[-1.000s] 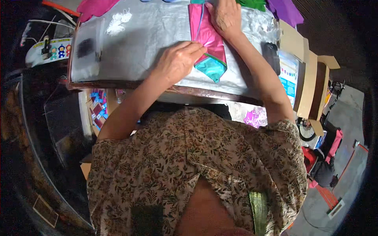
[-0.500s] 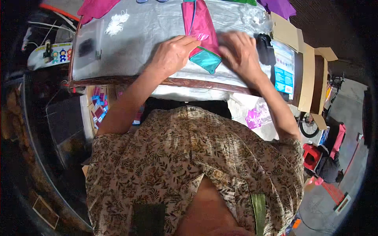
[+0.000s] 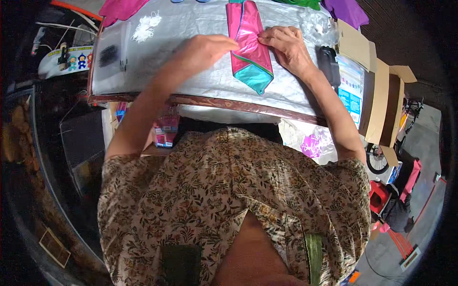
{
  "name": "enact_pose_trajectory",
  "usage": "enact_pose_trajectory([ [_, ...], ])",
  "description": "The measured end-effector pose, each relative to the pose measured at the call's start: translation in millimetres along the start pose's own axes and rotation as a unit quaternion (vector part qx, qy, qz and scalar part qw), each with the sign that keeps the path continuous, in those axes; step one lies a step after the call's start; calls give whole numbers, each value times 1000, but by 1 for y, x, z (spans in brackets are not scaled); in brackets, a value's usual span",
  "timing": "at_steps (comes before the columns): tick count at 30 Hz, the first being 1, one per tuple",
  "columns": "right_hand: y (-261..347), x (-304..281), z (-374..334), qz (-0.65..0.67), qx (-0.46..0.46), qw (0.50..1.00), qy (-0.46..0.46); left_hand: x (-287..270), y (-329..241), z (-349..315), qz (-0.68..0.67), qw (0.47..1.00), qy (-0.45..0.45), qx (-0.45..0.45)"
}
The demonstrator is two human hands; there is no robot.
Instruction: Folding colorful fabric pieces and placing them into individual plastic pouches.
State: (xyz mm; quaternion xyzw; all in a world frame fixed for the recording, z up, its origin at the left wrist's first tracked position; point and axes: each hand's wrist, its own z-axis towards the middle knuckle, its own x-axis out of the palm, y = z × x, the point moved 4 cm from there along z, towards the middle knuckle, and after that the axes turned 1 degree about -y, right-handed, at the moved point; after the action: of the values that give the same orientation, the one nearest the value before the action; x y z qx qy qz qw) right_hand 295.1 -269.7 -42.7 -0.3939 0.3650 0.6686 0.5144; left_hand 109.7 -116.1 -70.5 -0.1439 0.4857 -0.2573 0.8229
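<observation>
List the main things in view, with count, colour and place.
Table: one, silvery top, upper middle
Folded fabric: one, pink and teal, on the table
String bundle: one, white, table's upper left
Cloths: at least three, pink, green, purple, top edge
Object: one, black, kind unclear, table's right side
Carton: at least one, brown, far right
Left hand: one, bare, at the fabric's left edge
Right hand: one, bare, at its right edge

- On the table (image 3: 205,85), we list folded fabric (image 3: 250,33), between left hand (image 3: 210,47) and right hand (image 3: 287,46).
- Left of the folded fabric: string heap (image 3: 146,27).
- Right of the right hand, in order: case (image 3: 328,67), flat package (image 3: 350,85), open carton (image 3: 372,97).
- Behind and left of the string heap: cloth (image 3: 121,9).
- Behind the case: plastic wrap (image 3: 318,26).
</observation>
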Motion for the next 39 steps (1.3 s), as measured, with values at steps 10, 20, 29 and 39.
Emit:
enact_pose_trajectory([
  [10,3,0,5,13,-17,1000,-1,-19,-8,40,184,936,228,192],
  [20,5,-1,6,30,-6,999,-13,-17,-10,33,236,927,101,274],
  [29,-1,3,4,44,3,999,5,-9,-9,25,250,937,74,234],
  [39,4,-1,4,82,79,993,-21,-3,8,7,114,986,-122,-19],
])
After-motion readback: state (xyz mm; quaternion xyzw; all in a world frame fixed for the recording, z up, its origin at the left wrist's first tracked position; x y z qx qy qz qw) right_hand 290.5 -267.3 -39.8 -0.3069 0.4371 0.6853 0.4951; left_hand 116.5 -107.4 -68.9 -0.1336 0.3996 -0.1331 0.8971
